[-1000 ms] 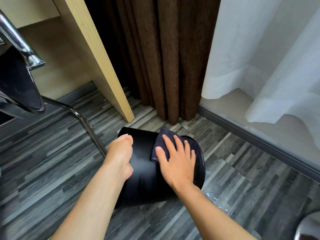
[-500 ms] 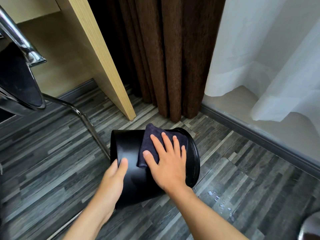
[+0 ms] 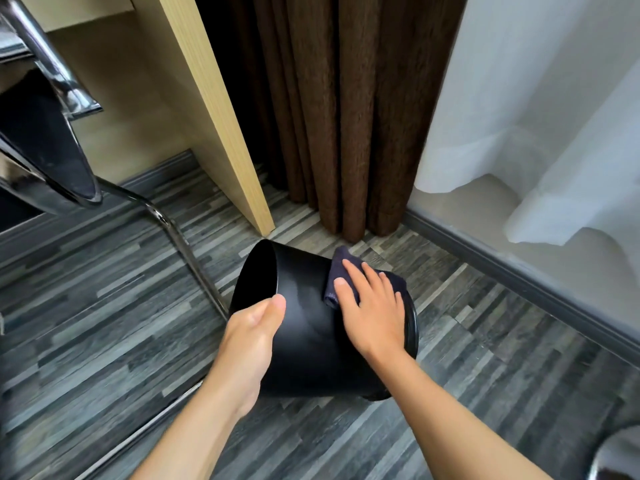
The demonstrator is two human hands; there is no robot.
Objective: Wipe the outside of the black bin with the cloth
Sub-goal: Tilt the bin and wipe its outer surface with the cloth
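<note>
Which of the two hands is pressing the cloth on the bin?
The right hand: it lies flat on the dark cloth against the black bin wall. The left hand has no cloth and only grips the bin's left end.

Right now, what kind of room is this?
Probably a hotel room or bedroom: floor-length brown curtain beside a sheer white curtain, a wooden desk panel and a chrome chair on plank flooring.
</note>
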